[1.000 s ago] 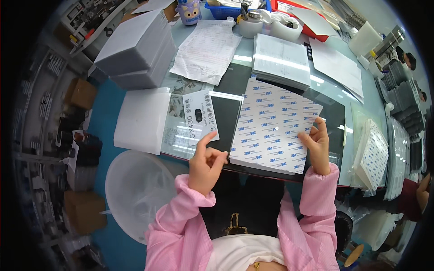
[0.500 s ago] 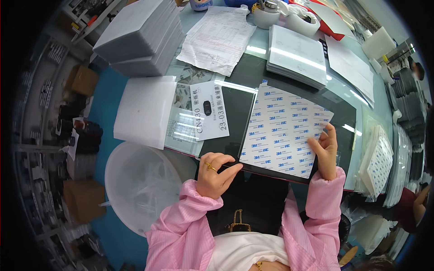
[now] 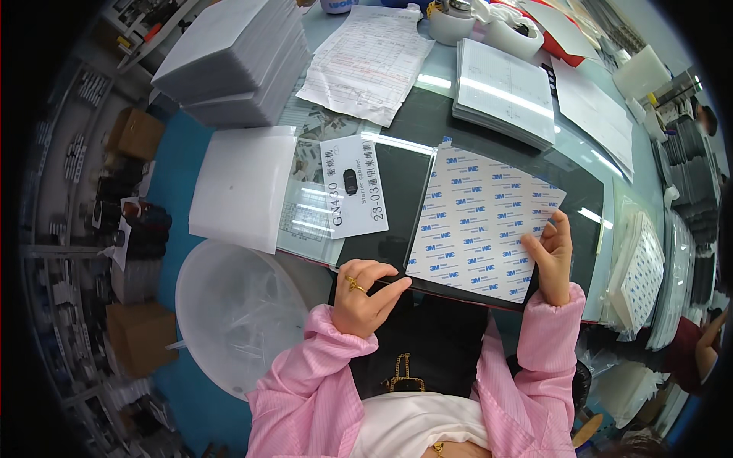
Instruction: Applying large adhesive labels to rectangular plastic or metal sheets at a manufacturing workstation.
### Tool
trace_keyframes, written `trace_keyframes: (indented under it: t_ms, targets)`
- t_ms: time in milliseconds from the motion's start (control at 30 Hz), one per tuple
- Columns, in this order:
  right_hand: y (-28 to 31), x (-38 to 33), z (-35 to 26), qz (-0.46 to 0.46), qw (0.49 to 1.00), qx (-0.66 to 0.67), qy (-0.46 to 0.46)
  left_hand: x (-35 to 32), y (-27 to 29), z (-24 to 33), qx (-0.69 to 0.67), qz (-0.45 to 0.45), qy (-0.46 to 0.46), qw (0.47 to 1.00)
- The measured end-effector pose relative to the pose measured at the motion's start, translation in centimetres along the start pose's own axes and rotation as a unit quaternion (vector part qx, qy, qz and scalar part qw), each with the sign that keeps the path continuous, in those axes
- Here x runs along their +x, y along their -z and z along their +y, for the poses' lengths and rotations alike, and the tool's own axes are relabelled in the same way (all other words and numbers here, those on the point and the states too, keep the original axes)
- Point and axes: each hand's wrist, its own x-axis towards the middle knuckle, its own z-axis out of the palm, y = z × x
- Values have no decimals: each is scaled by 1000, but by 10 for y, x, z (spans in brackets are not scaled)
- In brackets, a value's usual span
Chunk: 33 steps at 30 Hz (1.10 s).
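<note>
A white adhesive sheet (image 3: 477, 221) with rows of blue print on its backing lies flat and slightly turned at the table's front edge. My right hand (image 3: 553, 256) grips its right side, thumb on top and some fingers hidden at the edge. Beside the sheet's near left corner rests my left hand (image 3: 365, 294), with a gold ring; thumb and forefinger are apart, the thumb tip close to that corner, nothing visibly held. Left of the sheet lies a white printed card (image 3: 355, 187) with a small black shape in its middle.
A white sheet stack (image 3: 244, 183) overhangs the left edge, before a tall stack (image 3: 229, 61). Behind are a crumpled paper form (image 3: 366, 61) and a stack of glossy sheets (image 3: 504, 91). A translucent bin (image 3: 229, 320) stands below left. Bagged sheets (image 3: 640, 275) lie at the right.
Both hands and the adhesive sheet hold nearly the same place; the whole view has shifted very slightly.
</note>
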Motion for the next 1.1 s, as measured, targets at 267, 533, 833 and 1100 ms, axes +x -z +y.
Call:
trace_keyframes:
  t_ms: [267,533,833,1100]
  targets:
    - [2,-1,3,-1,1000,-4,4,-1,-1,-3,-6,4,-10,1000]
    - [1,0,0,-10,1000,-12,9,5,3,-2,6,-17,-17,1000]
    - [1,-3,-1,-2,999,-32,18,7,2,-3,18,-38,-30,999]
    - [3,-4,-1,-11,999,-37,20,6,1,-3,21,-40,-32,998]
